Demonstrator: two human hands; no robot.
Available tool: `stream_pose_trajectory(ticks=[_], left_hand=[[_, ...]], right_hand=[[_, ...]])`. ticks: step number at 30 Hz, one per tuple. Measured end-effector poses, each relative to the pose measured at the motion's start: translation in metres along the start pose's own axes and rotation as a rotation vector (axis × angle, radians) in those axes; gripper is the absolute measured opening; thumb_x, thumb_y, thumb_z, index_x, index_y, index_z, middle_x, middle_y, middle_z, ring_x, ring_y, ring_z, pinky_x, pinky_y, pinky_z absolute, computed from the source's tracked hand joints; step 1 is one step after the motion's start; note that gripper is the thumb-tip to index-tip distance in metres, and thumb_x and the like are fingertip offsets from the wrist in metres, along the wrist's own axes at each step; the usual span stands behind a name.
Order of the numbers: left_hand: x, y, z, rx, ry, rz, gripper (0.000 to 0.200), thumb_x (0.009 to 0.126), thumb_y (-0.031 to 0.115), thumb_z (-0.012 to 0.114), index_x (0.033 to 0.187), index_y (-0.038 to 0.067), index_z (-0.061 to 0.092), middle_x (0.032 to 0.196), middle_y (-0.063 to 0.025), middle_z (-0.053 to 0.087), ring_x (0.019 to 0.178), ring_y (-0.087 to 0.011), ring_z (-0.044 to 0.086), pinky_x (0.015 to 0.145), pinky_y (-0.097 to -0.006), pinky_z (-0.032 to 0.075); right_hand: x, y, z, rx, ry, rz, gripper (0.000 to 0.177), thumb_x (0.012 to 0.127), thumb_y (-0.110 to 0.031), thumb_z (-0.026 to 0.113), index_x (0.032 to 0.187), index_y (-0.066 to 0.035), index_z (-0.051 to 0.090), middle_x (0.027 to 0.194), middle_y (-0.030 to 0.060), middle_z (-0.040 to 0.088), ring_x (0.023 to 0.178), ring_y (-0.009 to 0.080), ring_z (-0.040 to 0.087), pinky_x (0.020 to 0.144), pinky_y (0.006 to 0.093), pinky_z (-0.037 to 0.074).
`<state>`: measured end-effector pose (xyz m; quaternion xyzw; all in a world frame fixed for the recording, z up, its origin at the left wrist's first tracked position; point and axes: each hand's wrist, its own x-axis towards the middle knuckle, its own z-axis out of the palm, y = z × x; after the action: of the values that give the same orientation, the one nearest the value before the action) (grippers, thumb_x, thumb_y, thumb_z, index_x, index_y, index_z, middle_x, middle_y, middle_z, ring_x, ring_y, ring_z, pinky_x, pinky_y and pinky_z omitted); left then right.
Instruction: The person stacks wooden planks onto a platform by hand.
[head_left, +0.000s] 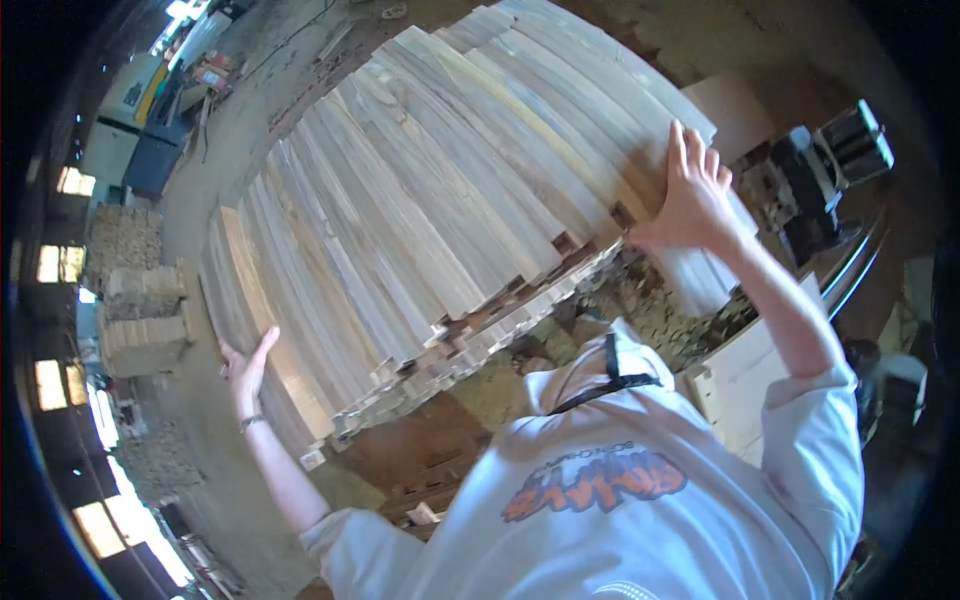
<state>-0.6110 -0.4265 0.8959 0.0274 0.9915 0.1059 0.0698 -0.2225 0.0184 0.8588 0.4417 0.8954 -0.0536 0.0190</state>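
Note:
A broad stack of long wooden planks (430, 170) lies side by side in front of me, their near ends uneven. At the stack's left edge is my left hand (246, 375), its thumb raised apart from the fingers beside the outer planks. The fingers are partly out of sight over that edge. My right hand (692, 195) rests at the near right corner of the stack, fingers spread along the outer plank and thumb stretched toward the plank ends. Neither hand is closed round a plank. One lighter, orange-toned plank (285, 360) lies near my left hand.
Stacked timber (145, 320) stands along the left side by bright windows. A dark machine (810, 180) with metal rails is at the right. Near it lies a pale board (745, 375). Wood scraps (690, 325) lie below the stack's right end.

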Motion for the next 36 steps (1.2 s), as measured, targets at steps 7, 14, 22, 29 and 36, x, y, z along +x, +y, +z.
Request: stream_pose_trajectory(ticks=[7, 14, 22, 29, 36], left_hand=[[0.019, 0.001, 0.016, -0.053, 0.153, -0.009, 0.117, 0.061, 0.052, 0.074, 0.151, 0.002, 0.017, 0.141, -0.0338, 0.033, 0.13, -0.0414, 0.035, 0.108, -0.0497, 0.03], [-0.085, -0.009, 0.017, -0.588, -0.121, 0.348, 0.108, 0.062, 0.042, 0.073, 0.148, 0.001, 0.022, 0.14, -0.0229, 0.038, 0.129, -0.0336, 0.041, 0.106, -0.0434, 0.036], [-0.087, -0.027, 0.017, -0.808, -0.655, 0.594, 0.111, 0.058, 0.044, 0.071, 0.149, 0.004, 0.023, 0.138, -0.0175, 0.041, 0.127, -0.0317, 0.043, 0.103, -0.0417, 0.039], [-0.123, 0.006, 0.039, -0.792, -0.905, 0.711, 0.115, 0.056, 0.048, 0.073, 0.149, 0.003, 0.022, 0.139, -0.0179, 0.04, 0.128, -0.0319, 0.041, 0.104, -0.0418, 0.037], [-0.212, 0.056, 0.059, -0.688, -1.044, 0.79, 0.12, 0.054, 0.051, 0.075, 0.148, 0.001, 0.021, 0.14, -0.0184, 0.039, 0.13, -0.0321, 0.04, 0.106, -0.042, 0.035]], right_hand=[[0.012, 0.002, 0.004, 0.033, -0.003, 0.019, 0.131, 0.053, -0.053, 0.081, 0.148, 0.005, 0.011, 0.137, 0.0284, 0.032, 0.129, 0.0432, 0.03, 0.104, 0.0573, 0.031], [-0.025, 0.066, -0.031, 0.876, -0.474, 0.04, 0.114, 0.06, -0.049, 0.068, 0.148, 0.003, 0.019, 0.14, 0.0341, 0.034, 0.129, 0.0396, 0.039, 0.105, 0.0475, 0.037], [-0.201, 0.092, -0.002, 1.591, -0.488, 0.098, 0.102, 0.059, -0.037, 0.065, 0.148, -0.005, 0.027, 0.135, 0.0179, 0.049, 0.119, 0.0273, 0.049, 0.104, 0.04, 0.036], [-0.375, 0.08, -0.013, 1.883, -0.331, 0.308, 0.108, 0.05, -0.037, 0.067, 0.146, -0.003, 0.03, 0.138, 0.0193, 0.043, 0.127, 0.0294, 0.04, 0.108, 0.0404, 0.028], [-0.457, 0.15, 0.041, 1.981, -0.368, 0.459, 0.106, 0.055, -0.038, 0.063, 0.147, -0.002, 0.028, 0.142, 0.0207, 0.038, 0.131, 0.0309, 0.035, 0.109, 0.0459, 0.024]])
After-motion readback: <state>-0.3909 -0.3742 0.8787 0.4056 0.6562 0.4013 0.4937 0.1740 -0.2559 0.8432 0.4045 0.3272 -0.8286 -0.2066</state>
